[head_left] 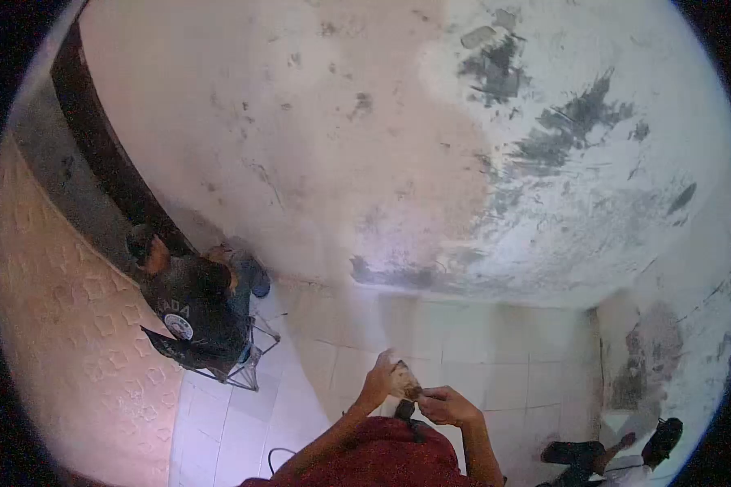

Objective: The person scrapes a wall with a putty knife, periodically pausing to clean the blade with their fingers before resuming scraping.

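In front of my red shirt, my left hand [378, 380] is closed on the side of a small pale object [402, 378] with brown and dark stains. My right hand [448, 405] pinches its lower right edge between thumb and fingers. What kind of thing it is, I cannot tell. Just below it, close against the shirt, shows a small black piece [404, 409].
A patchy wall [341, 162] with grey scraped areas rises ahead from the pale tiled floor [495, 381]. At left, a person [191, 300] in a cap sits on a folding chair [252, 369]. Another person's legs and dark shoe [663, 442] show lower right. A thin black loop [273, 461] lies lower left.
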Tool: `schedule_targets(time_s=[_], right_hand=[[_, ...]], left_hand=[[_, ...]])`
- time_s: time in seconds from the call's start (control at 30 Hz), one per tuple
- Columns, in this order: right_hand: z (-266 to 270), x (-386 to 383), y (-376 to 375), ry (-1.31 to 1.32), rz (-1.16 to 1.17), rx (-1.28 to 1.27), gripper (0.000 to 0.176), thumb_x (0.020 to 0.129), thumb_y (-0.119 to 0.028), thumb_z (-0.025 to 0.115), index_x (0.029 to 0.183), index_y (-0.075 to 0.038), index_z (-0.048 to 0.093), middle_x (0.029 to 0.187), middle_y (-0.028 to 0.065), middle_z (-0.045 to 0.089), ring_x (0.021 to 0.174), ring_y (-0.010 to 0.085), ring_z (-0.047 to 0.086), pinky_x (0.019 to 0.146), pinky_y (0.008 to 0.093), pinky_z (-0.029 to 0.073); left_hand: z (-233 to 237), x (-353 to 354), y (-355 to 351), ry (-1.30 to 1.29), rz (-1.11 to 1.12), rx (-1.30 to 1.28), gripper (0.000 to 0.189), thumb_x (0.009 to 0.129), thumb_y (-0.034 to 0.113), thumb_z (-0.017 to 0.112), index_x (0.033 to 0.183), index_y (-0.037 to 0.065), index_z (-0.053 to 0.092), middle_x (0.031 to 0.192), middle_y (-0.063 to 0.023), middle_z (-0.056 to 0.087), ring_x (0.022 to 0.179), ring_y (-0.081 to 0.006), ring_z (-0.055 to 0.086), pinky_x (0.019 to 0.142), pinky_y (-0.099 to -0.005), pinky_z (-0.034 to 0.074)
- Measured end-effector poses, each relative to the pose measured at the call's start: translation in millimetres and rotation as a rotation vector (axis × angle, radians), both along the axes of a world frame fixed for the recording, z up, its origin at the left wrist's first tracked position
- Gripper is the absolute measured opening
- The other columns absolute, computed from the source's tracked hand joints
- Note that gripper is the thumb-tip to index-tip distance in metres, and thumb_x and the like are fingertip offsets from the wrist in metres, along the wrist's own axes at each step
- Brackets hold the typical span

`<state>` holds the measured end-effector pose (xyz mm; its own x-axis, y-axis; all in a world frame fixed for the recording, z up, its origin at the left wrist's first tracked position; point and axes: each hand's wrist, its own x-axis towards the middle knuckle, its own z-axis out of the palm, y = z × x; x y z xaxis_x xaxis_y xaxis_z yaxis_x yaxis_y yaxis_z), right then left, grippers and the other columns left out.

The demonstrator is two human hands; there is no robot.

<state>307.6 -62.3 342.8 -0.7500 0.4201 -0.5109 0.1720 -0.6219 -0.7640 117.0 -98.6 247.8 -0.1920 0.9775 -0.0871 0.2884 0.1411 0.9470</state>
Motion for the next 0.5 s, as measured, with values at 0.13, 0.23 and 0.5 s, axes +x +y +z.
schedule_targets(time_s=[0.13,0.23,0.5], right_hand=[[9.8,-65.1,-4.2,-0.038,0.297,0.294,0.025,0.087,-0.028,0.052,0.094,-0.004,0.056,0.057,-0.0049,0.040,0.043,0.0041,0.032,0.036,0.0201,0.025],[-0.1,-118.6,-24.5,-0.078,0.508,0.326,0.030,0.087,-0.028,0.051,0.106,-0.005,0.056,0.059,-0.0051,0.041,0.046,0.0051,0.034,0.038,0.0217,0.028],[-31.5,-165.4,-108.0,-0.258,0.307,0.034,0.040,0.086,-0.027,0.054,0.115,0.000,0.049,0.066,-0.0026,0.045,0.058,0.0067,0.040,0.048,0.0216,0.033]], left_hand=[[30.9,-59.4,-52.5,-1.133,0.008,-0.190,0.058,0.090,0.048,0.024,0.126,0.003,0.034,0.120,-0.0241,0.045,0.111,-0.0332,0.046,0.097,-0.0411,0.034],[50.1,-108.4,-99.2,-1.312,-0.080,-0.115,0.068,0.088,0.055,0.015,0.129,0.004,0.031,0.128,-0.0255,0.036,0.116,-0.0351,0.040,0.100,-0.0432,0.030],[33.6,-160.4,-161.8,-1.798,0.099,0.018,0.069,0.085,0.055,0.027,0.134,0.007,0.022,0.137,-0.0255,0.017,0.125,-0.0418,0.020,0.099,-0.0598,0.017]])
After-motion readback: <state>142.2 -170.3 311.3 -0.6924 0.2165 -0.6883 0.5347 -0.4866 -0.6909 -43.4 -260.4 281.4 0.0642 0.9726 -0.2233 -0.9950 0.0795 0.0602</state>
